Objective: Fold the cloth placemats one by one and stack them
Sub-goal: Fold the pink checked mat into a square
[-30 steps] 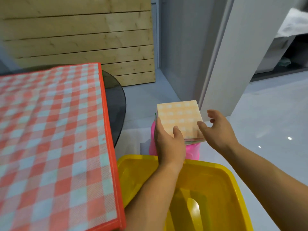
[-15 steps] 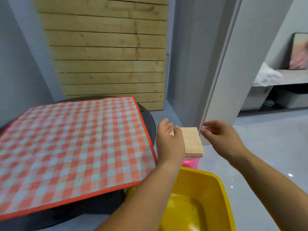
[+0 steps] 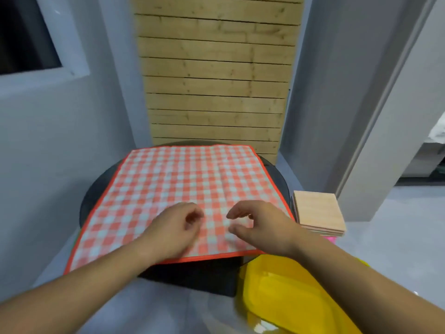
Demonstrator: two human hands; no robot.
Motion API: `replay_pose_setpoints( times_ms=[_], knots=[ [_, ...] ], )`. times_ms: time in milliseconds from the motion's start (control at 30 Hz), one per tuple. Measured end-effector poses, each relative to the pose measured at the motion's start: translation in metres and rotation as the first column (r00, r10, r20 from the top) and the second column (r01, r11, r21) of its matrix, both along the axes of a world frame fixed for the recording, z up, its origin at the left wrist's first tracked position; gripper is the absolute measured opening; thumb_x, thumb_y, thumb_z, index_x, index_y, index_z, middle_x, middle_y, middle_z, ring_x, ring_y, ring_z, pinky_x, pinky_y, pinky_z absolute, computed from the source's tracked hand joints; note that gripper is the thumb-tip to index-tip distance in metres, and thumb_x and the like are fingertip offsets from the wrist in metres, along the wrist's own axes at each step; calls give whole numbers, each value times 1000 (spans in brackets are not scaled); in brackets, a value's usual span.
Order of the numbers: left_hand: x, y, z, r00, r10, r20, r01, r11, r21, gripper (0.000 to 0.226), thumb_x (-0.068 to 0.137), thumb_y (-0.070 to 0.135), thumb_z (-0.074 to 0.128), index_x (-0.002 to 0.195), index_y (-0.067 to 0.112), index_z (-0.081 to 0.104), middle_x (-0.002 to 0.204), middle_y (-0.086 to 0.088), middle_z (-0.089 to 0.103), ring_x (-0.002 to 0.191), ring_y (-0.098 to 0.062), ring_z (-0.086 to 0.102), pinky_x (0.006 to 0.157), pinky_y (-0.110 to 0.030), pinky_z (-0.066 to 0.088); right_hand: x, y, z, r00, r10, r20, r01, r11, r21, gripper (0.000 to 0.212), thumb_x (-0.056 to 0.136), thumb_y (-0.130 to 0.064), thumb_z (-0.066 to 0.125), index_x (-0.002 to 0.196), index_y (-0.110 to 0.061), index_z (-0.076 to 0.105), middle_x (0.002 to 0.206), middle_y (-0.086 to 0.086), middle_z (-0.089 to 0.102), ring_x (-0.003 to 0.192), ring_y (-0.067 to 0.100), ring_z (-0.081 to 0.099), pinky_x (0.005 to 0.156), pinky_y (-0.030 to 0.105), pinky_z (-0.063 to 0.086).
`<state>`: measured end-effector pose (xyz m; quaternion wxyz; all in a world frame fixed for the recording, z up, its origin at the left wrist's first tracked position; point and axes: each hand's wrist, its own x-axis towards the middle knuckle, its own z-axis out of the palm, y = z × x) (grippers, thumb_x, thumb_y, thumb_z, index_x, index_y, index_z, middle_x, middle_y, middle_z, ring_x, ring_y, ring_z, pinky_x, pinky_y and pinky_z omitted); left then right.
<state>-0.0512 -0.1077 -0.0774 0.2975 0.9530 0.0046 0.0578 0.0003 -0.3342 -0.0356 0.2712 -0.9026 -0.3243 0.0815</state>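
An orange-and-white checked cloth placemat [image 3: 192, 186] lies spread flat on the round dark desk [image 3: 94, 196]. The left hand [image 3: 177, 229] and right hand [image 3: 261, 225] are side by side over its near half, fingers loosely curled and gripping nothing. A stack of folded pale-orange placemats [image 3: 317, 212] sits just right of the desk, beyond a yellow plastic tub [image 3: 289, 297].

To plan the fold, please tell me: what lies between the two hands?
In the head view, only bare checked placemat lies between the left hand and the right hand.
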Motion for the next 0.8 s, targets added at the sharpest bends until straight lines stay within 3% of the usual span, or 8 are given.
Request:
replay_pose_setpoints(
  times_ms=[67,167,233,333,500,800],
  knots=[
    [-19,30,-1,996,-89,-6,88,974,207,11,95,40,58,105,39,62,100,23,57,94,0,57,85,-26,51,-5,21,-6,997,74,6,-73,997,-21,24,91,-40,65,112,-31,70,123,-19,62,110,-1,53,94,18,43],
    [-38,59,-6,976,-213,-37,215,934,285,31,90,55,58,115,37,62,107,24,54,102,1,52,91,-25,47,-8,42,-18,988,153,-17,-154,988,-9,19,86,-33,72,104,-28,74,119,-15,64,108,-1,53,86,6,39],
    [-45,68,-12,960,-271,-67,279,919,277,47,87,66,56,124,37,61,119,25,52,112,2,48,99,-22,42,-7,50,-28,977,212,-10,-213,977,-27,24,81,-32,78,104,-24,74,120,-11,65,108,0,52,84,1,36],
    [-48,76,-22,956,-289,-59,294,923,247,58,81,75,56,126,38,62,132,25,48,124,5,40,107,-22,36,-4,56,-39,959,281,35,-273,950,-149,41,75,-47,81,111,-32,70,127,-17,56,116,0,44,92,4,28],
    [-50,80,-36,968,-252,-8,251,958,138,51,81,72,60,119,39,68,135,25,50,128,6,40,110,-30,38,-3,59,-46,968,252,2,-248,957,-149,42,72,-54,80,108,-37,66,129,-20,48,122,2,37,106,26,35],
    [-51,81,-40,979,-202,-20,203,979,28,43,79,63,73,116,40,70,132,31,48,130,9,37,112,-26,38,-11,58,-47,977,203,-58,-209,969,-131,31,79,-50,75,106,-38,65,133,-25,42,125,-3,30,108,25,37]
  ],
)
